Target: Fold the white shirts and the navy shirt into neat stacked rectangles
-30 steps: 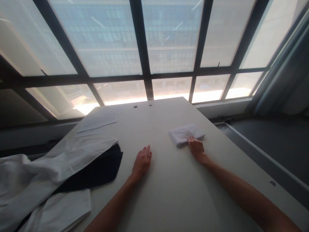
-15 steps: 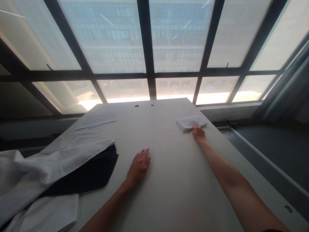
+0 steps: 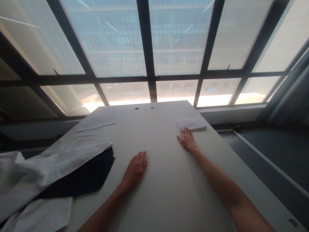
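A folded stack of white cloth (image 3: 193, 123) lies toward the far right of the white table (image 3: 159, 193). My right hand (image 3: 187, 139) is just in front of it, fingers spread, fingertips at its near edge; whether they touch it I cannot tell. My left hand (image 3: 134, 167) rests near the middle of the table with its fingers stretched out and nothing in them. To the left of that hand lies dark navy cloth (image 3: 82, 180), partly covered by rumpled white fabric (image 3: 58, 161).
Sheets of white paper (image 3: 98, 120) lie at the table's far left. Another white cloth piece (image 3: 48, 214) is at the near left. Large windows (image 3: 178, 38) stand behind the table, with a grey curtain (image 3: 287, 90) on the right.
My right hand has come off the folded white cloth, moving left and toward me, and its fingers have spread. My left hand has shifted slightly left and nearer.
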### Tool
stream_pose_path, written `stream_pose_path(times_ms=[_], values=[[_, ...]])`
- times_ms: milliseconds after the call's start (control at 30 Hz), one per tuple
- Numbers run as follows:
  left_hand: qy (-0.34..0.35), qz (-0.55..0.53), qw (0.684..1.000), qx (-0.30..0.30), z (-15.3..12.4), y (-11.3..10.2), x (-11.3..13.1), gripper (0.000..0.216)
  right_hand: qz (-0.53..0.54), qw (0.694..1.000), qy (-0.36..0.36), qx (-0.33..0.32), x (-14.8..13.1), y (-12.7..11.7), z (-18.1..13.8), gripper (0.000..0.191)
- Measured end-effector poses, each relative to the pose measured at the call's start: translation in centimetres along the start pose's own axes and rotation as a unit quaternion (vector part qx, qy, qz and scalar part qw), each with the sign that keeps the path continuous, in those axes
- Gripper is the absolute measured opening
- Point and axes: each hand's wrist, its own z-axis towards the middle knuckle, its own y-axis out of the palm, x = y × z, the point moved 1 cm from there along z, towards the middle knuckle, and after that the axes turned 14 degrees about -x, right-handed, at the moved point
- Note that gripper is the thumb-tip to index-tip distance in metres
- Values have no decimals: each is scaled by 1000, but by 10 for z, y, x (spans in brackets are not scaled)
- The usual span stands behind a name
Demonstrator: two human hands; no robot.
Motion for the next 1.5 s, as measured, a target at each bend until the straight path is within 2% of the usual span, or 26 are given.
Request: stream_pose_path(times_ms=[100,233,333,433,567,733,833,933,1233,1333,1500], values=[[0,4,1000,-4,0,-1,1,57,7,999,13,-36,0,1,9,75],[2,1,1000,-8,-2,-1,0,57,13,998,34,-43,7,-4,26,74],[4,-6,1000,-7,-3,-1,0,58,12,999,40,-24,11,-8,34,71],[5,-12,1000,-4,-3,-2,0,58,6,999,14,28,11,-10,31,65],[10,-17,1000,-1,-1,-3,-1,56,5,998,-46,37,4,-7,16,59],[9,-29,1000,-2,-2,-7,2,55,13,999,-51,5,-19,2,-9,60],[15,-34,999,-1,-3,-8,4,54,22,999,-31,-26,-39,6,-23,59],[24,-37,999,-4,-3,-8,3,53,29,999,-19,-29,-61,9,-40,59],[46,-41,998,-14,-4,-10,2,47,32,995,-80,-46,-129,18,-100,60],[45,-44,998,-17,-4,-10,4,46,38,992,-105,-64,-136,20,-112,60],[44,-53,997,-26,-5,-9,4,45,50,987,-128,-85,-131,22,-114,58]])
